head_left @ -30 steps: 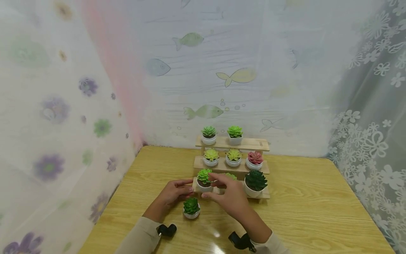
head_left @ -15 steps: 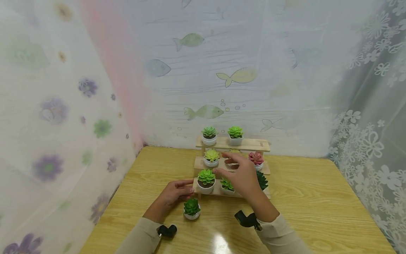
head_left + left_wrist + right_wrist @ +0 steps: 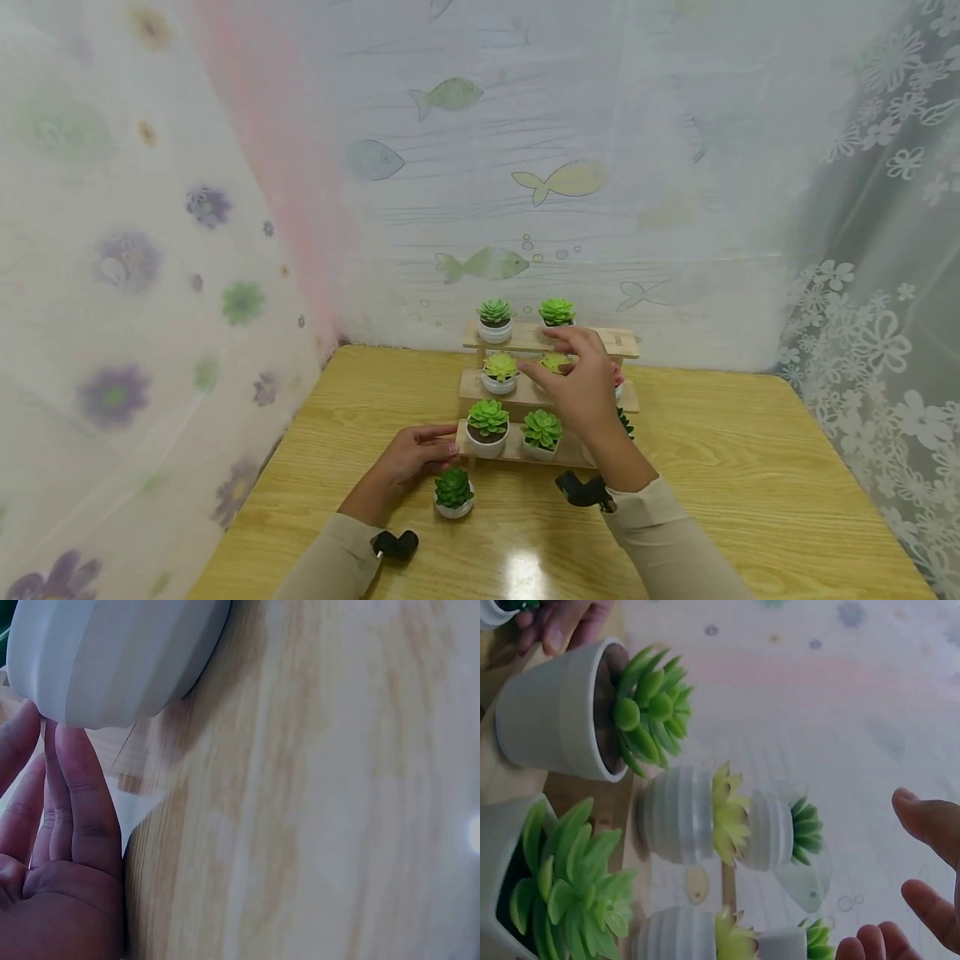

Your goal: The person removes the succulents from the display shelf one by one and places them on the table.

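My left hand (image 3: 411,454) grips the left end of the bottom shelf of a three-tier wooden plant stand (image 3: 600,340), thumb in front and fingers reaching behind. Just in front of that hand, a dark green succulent (image 3: 453,487) in a white pot stands on the table. My right hand (image 3: 588,392) hovers before the middle and top shelves, thumb and fingers apart with nothing between them. It partly covers a yellow-green succulent (image 3: 555,362), a red one (image 3: 618,377) and a dark green one (image 3: 626,423). Two bright green succulents (image 3: 488,419) (image 3: 542,430) stand uncovered on the bottom shelf.
On the top shelf are a pale green succulent (image 3: 495,320) and a bright green one (image 3: 557,312). Another yellow-green succulent (image 3: 500,372) sits at the middle shelf's left. Wood-grain table (image 3: 750,475) stretches on both sides; a fish-print curtain (image 3: 675,125) hangs behind.
My right hand has moved away from the bottom-left succulent, up and to the right, to the upper shelves. The left hand stays at the shelf end.
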`<state>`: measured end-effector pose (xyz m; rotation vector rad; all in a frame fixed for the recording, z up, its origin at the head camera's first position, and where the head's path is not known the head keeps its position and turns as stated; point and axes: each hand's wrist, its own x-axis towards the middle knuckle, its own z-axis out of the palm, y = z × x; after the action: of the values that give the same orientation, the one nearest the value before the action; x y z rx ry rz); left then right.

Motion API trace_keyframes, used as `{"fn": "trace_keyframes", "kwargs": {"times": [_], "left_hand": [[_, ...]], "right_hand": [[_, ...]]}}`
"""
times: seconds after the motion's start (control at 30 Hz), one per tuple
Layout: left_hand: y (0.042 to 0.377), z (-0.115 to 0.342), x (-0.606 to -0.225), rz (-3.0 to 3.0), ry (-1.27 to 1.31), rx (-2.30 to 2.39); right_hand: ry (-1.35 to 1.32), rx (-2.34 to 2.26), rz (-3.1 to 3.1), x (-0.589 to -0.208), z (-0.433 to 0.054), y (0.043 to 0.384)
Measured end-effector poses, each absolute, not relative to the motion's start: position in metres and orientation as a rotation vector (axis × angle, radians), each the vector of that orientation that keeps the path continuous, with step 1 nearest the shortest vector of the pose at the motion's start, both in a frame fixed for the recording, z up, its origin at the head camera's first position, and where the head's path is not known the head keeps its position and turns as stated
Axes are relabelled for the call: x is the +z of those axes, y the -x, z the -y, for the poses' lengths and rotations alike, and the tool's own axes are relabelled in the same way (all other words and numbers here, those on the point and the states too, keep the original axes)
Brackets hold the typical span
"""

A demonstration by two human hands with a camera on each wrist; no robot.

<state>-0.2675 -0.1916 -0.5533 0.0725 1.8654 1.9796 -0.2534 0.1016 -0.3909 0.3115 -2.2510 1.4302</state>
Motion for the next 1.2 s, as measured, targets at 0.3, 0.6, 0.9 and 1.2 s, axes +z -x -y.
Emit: {"fn": "trace_keyframes", "kwargs": {"times": [0.3,0.6,0.9,1.2], "left_hand": [[0.267,0.193,-0.553,-1.865,-0.067,1.984],[0.267,0.192,-0.553,-1.864,-0.060,1.992],[0.267,0.193,-0.554,-1.867,-0.049,1.988],[0.268,0.192,-0.555,-1.849,-0.058,1.995]], "right_hand": [[-0.182,1.317,2.208,-0.382,-0.106,0.276],[-0.019,1.313,2.272,-0.380,-0.110,0.293],[0.125,1.346,2.371,-0.382,-0.112,0.308],[0.187,1.387,2.454,-0.384,-0.111,0.320]]}}
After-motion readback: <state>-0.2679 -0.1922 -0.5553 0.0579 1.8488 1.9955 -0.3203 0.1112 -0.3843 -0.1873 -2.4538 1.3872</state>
